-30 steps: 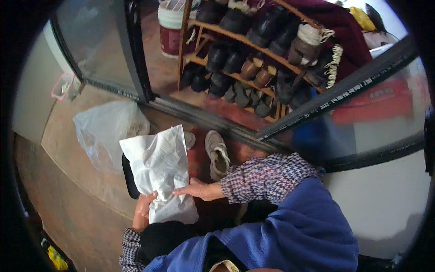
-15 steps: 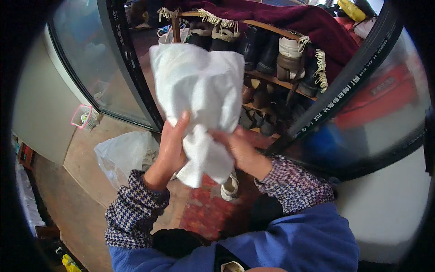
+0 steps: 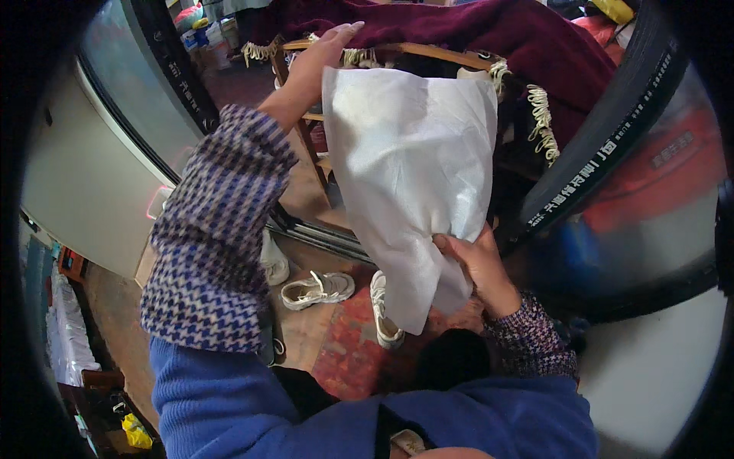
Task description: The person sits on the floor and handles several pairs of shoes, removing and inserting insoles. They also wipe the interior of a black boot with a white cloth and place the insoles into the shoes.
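A white cloth bag (image 3: 413, 153), wide at the top and bunched lower down, hangs in front of me. My right hand (image 3: 482, 268) grips its gathered lower part, thumb pressed on the cloth. At the bag's upper left corner, my left hand (image 3: 321, 65) reaches forward with fingers stretched out, apparently holding nothing. Beyond the bag stands a wooden shoe rack (image 3: 428, 53) under a dark red cloth (image 3: 459, 27) with cream fringe; the bag hides most of the rack's shelves. Below, one white lace-up shoe (image 3: 317, 291) lies on the floor, and another white shoe (image 3: 386, 314) is partly behind the bag.
A black-framed glass door (image 3: 596, 176) stands on the right, with another glass panel (image 3: 126, 84) on the left. A metal door track (image 3: 329, 241) crosses the floor. Red patterned flooring (image 3: 344, 352) lies near my feet. A yellow bag (image 3: 136, 432) is at lower left.
My left hand has let go of the bag and moved up and forward toward the rack. The bag has shifted right in my right hand. White shoes now show on the floor.
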{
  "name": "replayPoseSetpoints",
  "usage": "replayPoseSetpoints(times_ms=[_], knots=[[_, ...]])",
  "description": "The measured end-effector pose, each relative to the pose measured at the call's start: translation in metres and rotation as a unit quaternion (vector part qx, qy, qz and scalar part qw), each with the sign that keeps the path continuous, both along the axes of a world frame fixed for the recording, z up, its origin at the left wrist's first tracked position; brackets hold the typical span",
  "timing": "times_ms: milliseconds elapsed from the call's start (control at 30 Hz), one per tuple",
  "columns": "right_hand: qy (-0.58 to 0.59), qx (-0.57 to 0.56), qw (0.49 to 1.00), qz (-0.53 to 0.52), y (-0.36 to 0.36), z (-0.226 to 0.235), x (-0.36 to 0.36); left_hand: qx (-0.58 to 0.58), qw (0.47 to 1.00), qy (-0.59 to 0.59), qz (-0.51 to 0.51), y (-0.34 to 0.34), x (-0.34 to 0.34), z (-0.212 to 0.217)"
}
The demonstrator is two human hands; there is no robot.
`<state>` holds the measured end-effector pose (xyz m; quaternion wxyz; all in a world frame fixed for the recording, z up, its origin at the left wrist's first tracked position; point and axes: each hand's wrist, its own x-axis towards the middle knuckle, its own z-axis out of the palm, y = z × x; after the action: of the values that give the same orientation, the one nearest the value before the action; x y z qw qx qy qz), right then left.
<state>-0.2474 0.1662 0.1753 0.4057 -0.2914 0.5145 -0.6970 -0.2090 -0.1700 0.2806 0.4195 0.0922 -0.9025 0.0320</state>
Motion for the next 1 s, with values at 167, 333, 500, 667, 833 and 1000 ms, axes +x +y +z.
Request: replayPoseSetpoints(times_ms=[167, 333, 500, 667, 833, 1000], knots=[[0.008, 0.019, 0.999, 0.028, 0.012, 0.005, -0.015, -0.055, 0.992, -0.089, 0.068, -0.025, -0.030, 0.015], [0.021, 0.030, 0.996, 0.076, 0.018, 0.024, -0.023, 0.191, 0.977, 0.027, 0.089, 0.002, -0.025, 0.088], [-0.023, -0.001, 0.994, 0.104, -0.017, 0.072, 0.000, 0.063, 0.964, 0.185, 0.181, -0.053, -0.009, 0.144], [0.147, -0.127, 0.973, 0.123, -0.053, 0.100, -0.023, 0.143, 0.953, 0.212, 0.160, -0.030, 0.002, 0.162], [-0.141, -0.077, 0.983, 0.092, -0.142, 0.120, -0.039, 0.160, 0.963, 0.156, 0.149, -0.043, 0.034, 0.155], [0.136, -0.184, 0.956, 0.182, -0.202, 0.129, -0.157, 0.176, 0.971, 0.143, 0.077, -0.039, 0.042, 0.151]])
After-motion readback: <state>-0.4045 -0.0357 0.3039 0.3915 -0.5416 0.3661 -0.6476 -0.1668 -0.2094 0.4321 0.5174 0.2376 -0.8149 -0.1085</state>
